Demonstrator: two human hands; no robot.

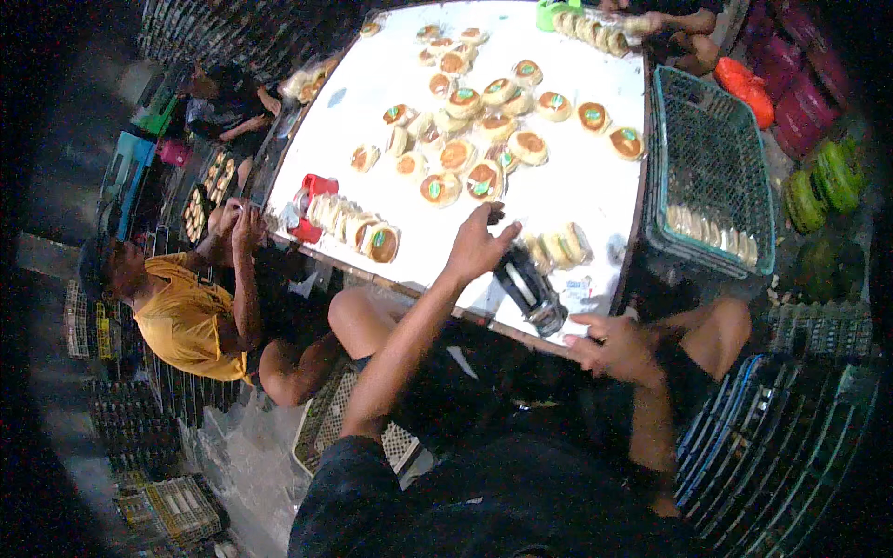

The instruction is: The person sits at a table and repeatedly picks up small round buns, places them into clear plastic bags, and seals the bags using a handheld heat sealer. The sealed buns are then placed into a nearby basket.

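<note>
My left hand (480, 244) reaches over the white tabletop (418, 258) with fingers apart and nothing seen in it. Just beyond its fingertips lies a plastic-wrapped round bun (484, 180) with a green label. A black device that looks like a tape dispenser (529, 289) stands on the table between my hands. My right hand (617, 345) is at the table's near right corner, beside the dispenser's near end; blur hides whether its fingers pinch anything. A short row of wrapped buns (559, 247) rests on edge right of the dispenser.
Many wrapped buns (457, 155) lie scattered mid-table. At left, another bun row (352, 227) adjoins a red dispenser (317, 192). Stacked teal crates (715, 167) stand right of the table. A person in yellow (188, 314) sits at left; another person's hands (670, 28) work far right.
</note>
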